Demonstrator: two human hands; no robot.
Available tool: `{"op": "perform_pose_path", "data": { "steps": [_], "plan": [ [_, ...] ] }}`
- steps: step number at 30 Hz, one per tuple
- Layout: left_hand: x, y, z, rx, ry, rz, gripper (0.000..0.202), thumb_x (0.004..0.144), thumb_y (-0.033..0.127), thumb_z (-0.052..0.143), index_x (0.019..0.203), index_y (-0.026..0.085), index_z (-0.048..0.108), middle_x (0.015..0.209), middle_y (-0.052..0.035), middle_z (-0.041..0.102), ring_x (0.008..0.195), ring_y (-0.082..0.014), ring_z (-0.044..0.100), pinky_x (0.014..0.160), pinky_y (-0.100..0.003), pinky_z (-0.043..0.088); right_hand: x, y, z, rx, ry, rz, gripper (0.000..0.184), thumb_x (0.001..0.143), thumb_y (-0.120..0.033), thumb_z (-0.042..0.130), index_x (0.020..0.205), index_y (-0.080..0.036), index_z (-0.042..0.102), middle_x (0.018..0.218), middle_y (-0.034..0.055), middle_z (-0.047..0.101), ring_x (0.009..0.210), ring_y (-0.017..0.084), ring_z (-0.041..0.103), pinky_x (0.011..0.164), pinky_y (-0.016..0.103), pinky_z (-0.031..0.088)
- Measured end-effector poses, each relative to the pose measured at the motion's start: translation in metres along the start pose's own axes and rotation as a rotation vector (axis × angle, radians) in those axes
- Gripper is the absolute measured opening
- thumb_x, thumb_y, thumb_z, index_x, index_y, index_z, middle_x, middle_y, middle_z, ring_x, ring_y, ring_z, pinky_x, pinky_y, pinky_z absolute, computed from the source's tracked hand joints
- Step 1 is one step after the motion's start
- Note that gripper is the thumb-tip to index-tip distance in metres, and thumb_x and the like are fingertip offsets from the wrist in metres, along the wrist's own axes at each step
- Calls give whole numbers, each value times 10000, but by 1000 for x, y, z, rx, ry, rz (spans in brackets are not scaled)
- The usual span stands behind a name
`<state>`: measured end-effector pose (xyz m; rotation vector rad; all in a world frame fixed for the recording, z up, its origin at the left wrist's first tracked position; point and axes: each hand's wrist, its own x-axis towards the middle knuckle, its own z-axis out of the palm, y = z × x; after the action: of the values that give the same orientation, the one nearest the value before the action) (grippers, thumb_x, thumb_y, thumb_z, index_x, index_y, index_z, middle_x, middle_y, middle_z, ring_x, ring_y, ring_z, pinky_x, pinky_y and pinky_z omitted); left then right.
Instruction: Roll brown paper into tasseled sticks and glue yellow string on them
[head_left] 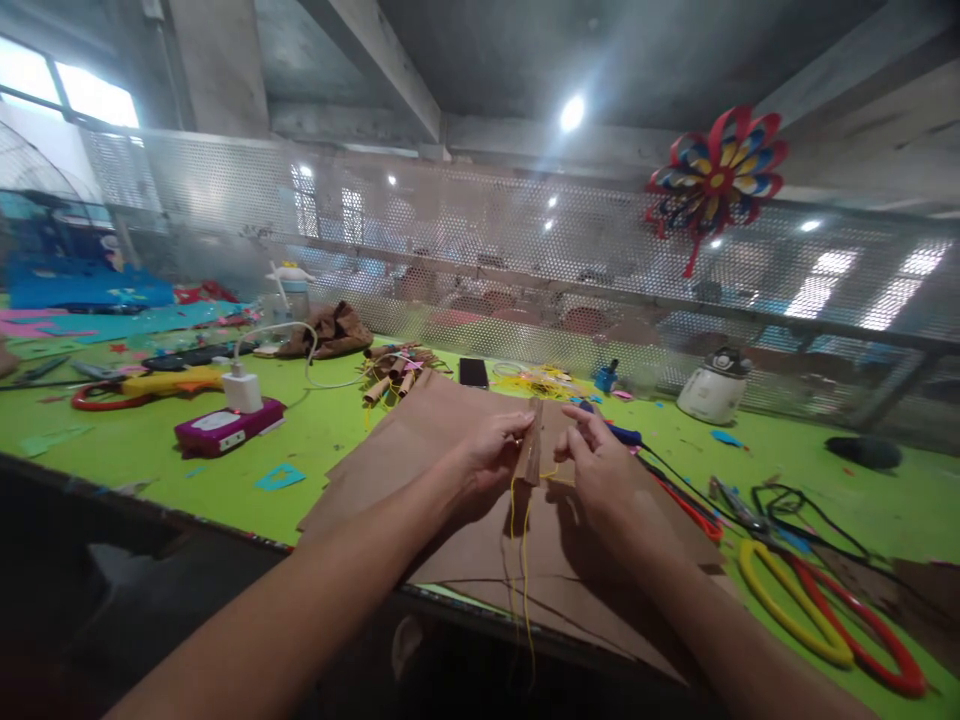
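My left hand (491, 455) and my right hand (600, 460) meet over a stack of brown paper sheets (420, 440) on the green table (150, 450). Between them stands a small folded strip of brown paper (533, 450), upright. The left fingers pinch its left side. The right fingers are closed at its right side, where a thin yellow string (523, 540) hangs down from the strip toward the table's front edge.
A purple box with a white charger (229, 420) lies at left. Rolled brown paper bundles (390, 375), a black phone (473, 372), a white device (712, 388), scissors with yellow and red handles (817, 610) and black cords surround the sheets. A perforated metal screen with a pinwheel (716, 175) backs the table.
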<state>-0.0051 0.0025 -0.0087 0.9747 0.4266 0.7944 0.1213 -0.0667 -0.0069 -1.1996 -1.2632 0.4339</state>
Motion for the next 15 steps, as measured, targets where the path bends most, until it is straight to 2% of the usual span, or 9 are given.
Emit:
{"op": "perform_pose_path", "data": {
  "steps": [3,6,11,15],
  "plan": [
    [-3,2,2,-23,-23,-15,196,768,246,594,922,128,623,773,-63,636,634,-144,570,609,-274,444,4,7,-1,-4,-7,-11,354,833,-327,435,1127,-162,544,614,-31,491,563,144,483,535,276,409],
    [-5,3,3,-22,-43,-35,185,781,245,586,926,136,625,770,-60,641,615,-143,570,592,-282,443,7,10,0,-18,-11,-62,360,814,-345,502,1110,-150,566,609,-33,503,553,135,485,552,276,413],
    [-5,2,3,4,-96,-51,222,776,295,614,956,164,616,753,-40,621,618,-140,548,616,-304,445,10,9,0,11,-23,-103,369,787,-410,560,1049,-152,598,740,29,611,664,163,565,660,323,469],
    [-2,-3,3,44,-130,39,147,755,274,642,820,149,601,748,-39,599,669,-133,539,656,-280,430,7,0,-2,-29,-68,-36,387,801,-429,529,1076,-162,589,809,62,631,704,186,583,663,337,482]
  ]
}}
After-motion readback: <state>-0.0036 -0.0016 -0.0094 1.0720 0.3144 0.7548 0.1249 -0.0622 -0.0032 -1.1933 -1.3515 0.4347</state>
